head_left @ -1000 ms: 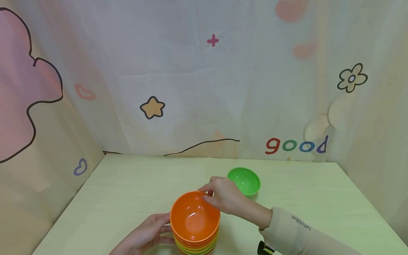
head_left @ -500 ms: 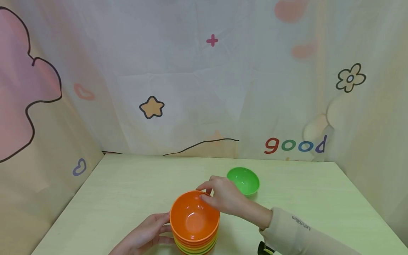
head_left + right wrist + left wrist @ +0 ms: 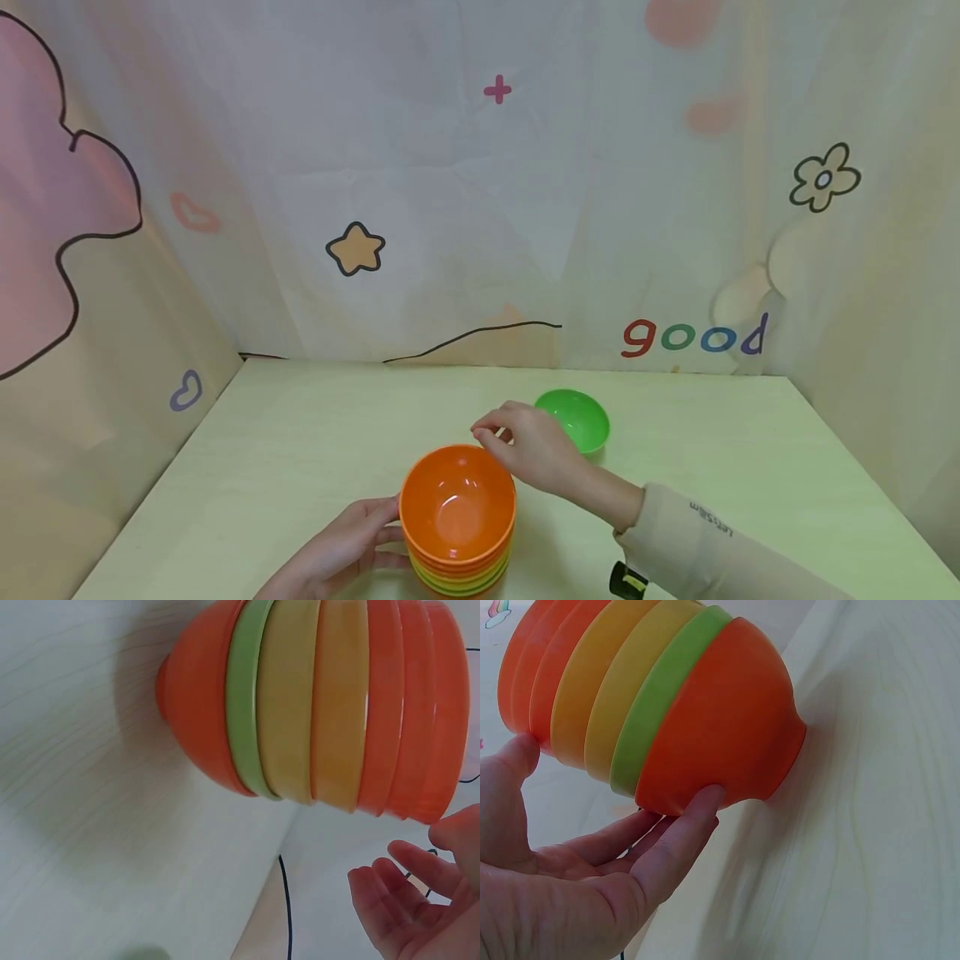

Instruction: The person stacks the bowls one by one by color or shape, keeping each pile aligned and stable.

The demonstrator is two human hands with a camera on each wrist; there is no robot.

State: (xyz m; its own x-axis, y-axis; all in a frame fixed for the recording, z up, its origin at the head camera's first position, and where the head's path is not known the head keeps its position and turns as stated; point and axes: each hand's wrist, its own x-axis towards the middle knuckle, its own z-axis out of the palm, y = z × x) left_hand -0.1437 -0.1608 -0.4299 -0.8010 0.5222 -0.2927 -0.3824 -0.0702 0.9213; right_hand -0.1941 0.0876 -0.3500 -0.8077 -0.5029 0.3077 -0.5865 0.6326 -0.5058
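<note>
A stack of nested bowls (image 3: 459, 504) stands on the table at the lower middle of the head view. Orange bowls top it, two yellow ones and a green one follow, and an orange bowl (image 3: 727, 712) forms the bottom. My left hand (image 3: 348, 540) rests against the stack's left side. In the left wrist view its thumb touches the upper rims and its fairly straight fingers touch the bottom bowl. At the stack's upper right rim hovers my right hand (image 3: 536, 450), holding nothing, fingers loosely bent. Whether its thumb still touches the top bowl, I cannot tell.
Behind my right hand a single green bowl (image 3: 581, 417) sits on the pale green table (image 3: 315, 433), partly covered by the hand. A printed curtain (image 3: 450, 208) hangs along the table's back edge. A dark band (image 3: 628, 581) shows at my right sleeve.
My right hand has let go of the top orange bowl's rim and lifted slightly up and to the right. The left hand and the stack stay where they were.
</note>
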